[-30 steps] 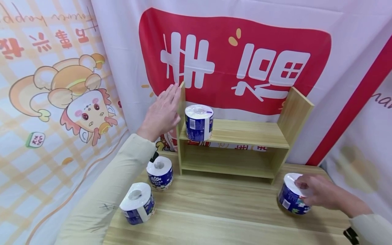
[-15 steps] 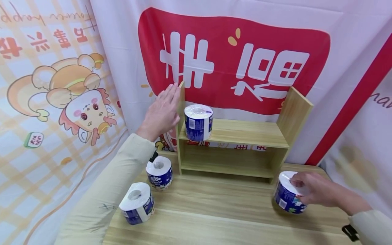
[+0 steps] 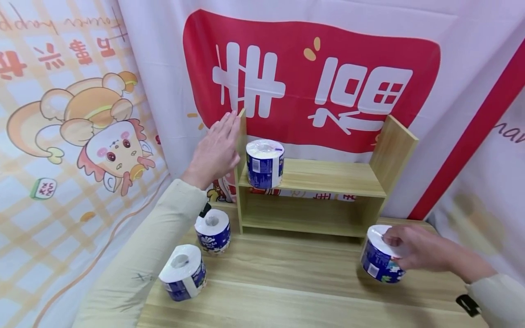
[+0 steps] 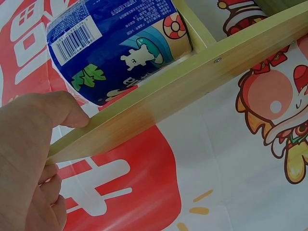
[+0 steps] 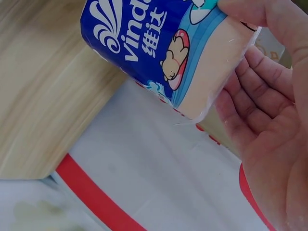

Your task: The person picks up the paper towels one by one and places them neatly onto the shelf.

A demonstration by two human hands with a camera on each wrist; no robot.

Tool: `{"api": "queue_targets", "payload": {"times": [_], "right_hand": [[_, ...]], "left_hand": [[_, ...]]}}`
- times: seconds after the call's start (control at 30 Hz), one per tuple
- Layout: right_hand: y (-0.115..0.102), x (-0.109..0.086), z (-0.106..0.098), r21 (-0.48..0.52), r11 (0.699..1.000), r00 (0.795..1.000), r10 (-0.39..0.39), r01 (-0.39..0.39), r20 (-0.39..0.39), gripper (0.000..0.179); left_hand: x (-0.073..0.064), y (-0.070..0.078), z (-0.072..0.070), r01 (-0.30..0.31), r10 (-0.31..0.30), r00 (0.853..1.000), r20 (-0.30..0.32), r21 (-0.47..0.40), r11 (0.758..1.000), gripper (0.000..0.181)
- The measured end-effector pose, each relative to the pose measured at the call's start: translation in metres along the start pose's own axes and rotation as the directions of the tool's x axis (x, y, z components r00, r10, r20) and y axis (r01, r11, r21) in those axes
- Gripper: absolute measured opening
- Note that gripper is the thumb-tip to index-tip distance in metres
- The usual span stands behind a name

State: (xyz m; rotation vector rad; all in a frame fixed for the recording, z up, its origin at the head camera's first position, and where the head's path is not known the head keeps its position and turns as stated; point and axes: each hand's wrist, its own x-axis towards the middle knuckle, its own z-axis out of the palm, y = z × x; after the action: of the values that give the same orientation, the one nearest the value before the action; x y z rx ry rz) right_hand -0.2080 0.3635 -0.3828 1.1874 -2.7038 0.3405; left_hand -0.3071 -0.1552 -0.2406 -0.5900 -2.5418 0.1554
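In the head view my right hand (image 3: pixel 422 248) grips a blue-and-white toilet roll (image 3: pixel 377 262) by its top rim, near the right end of the shelf; a shadow falls on the table below it. The right wrist view shows my thumb on the roll's printed wrapper (image 5: pixel 159 43) and the fingers behind its edge. My left hand (image 3: pixel 213 152) pinches the left side panel of the wooden shelf (image 3: pixel 334 175) between thumb and fingers, the panel's edge (image 4: pixel 159 94) running out of the grip. Just inside this panel a second toilet roll (image 3: pixel 265 165) stands on the upper board.
Two more toilet rolls, one nearer the shelf (image 3: pixel 213 231) and one nearer me (image 3: pixel 183 273), stand on the left of the wooden table (image 3: pixel 287 282), close to my left forearm. Printed cloth (image 3: pixel 311 82) hangs behind the shelf and along both sides.
My right hand has moved the toilet roll a little left and back toward the shelf. The left hand has stayed at the side panel; the other rolls have not moved.
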Motion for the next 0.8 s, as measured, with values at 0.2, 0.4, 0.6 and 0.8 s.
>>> {"api": "queue_targets", "payload": {"times": [0.2,0.4,0.6,0.8], "right_hand": [[-0.007,0.006,-0.009,-0.024,0.999,0.999,0.023,-0.022,0.029,0.043],[-0.012,0.011,-0.014,-0.007,1.000,0.999,0.015,-0.015,0.051,0.041],[-0.015,0.017,-0.019,0.020,1.000,0.999,-0.016,0.015,0.050,0.040],[-0.023,0.027,-0.028,0.046,0.998,0.993,0.036,-0.042,0.114,0.037]], "left_hand": [[0.000,-0.001,-0.001,-0.003,0.003,1.000,-0.001,0.001,1.000,0.089],[-0.001,-0.001,-0.001,-0.002,0.002,1.000,0.003,-0.003,1.000,0.088],[-0.002,0.000,-0.001,-0.003,0.003,1.000,0.000,-0.002,1.000,0.089],[-0.001,-0.001,-0.001,-0.004,0.004,1.000,0.008,-0.002,1.000,0.089]]}}
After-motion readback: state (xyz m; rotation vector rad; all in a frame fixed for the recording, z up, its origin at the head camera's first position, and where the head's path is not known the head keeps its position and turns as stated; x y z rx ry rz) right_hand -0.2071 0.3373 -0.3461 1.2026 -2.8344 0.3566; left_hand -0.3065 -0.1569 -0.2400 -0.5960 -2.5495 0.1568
